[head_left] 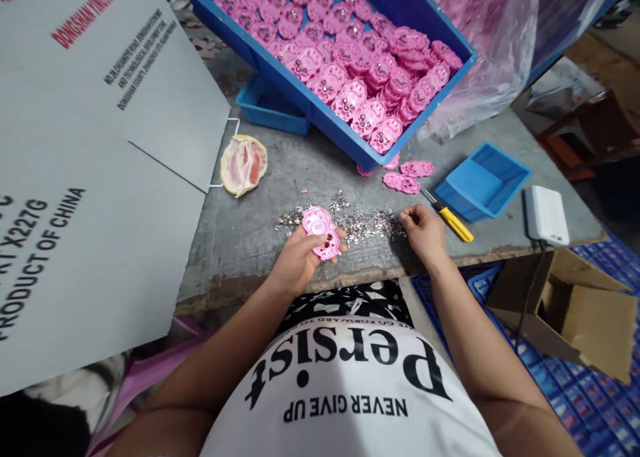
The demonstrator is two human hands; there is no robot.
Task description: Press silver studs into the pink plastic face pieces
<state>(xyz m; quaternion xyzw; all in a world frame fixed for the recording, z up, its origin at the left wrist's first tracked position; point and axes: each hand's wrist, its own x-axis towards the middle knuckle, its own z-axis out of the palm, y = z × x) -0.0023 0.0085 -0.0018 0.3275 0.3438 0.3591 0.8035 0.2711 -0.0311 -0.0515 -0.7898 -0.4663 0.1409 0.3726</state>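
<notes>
My left hand (pixel 300 257) is closed round a pink plastic part (pixel 321 230), held just above the front edge of the grey table (pixel 250 230). My right hand (pixel 425 232) rests with its fingertips pinched in a scatter of small silver metal pieces (pixel 357 220); what it pinches is too small to name. Behind the scatter a large blue tray (pixel 400 4) holds several pink parts (pixel 350 57) fitted with metal bits. A few loose pink parts (pixel 407 176) lie under the tray's front corner.
A yellow-handled screwdriver (pixel 450 218), a small blue tray (pixel 483 180) and a white box with a cable (pixel 546 214) lie to the right. A peeled pomelo piece (pixel 243 164) and large cardboard sheets (pixel 75 177) are left. An open carton (pixel 575 310) stands on blue crates.
</notes>
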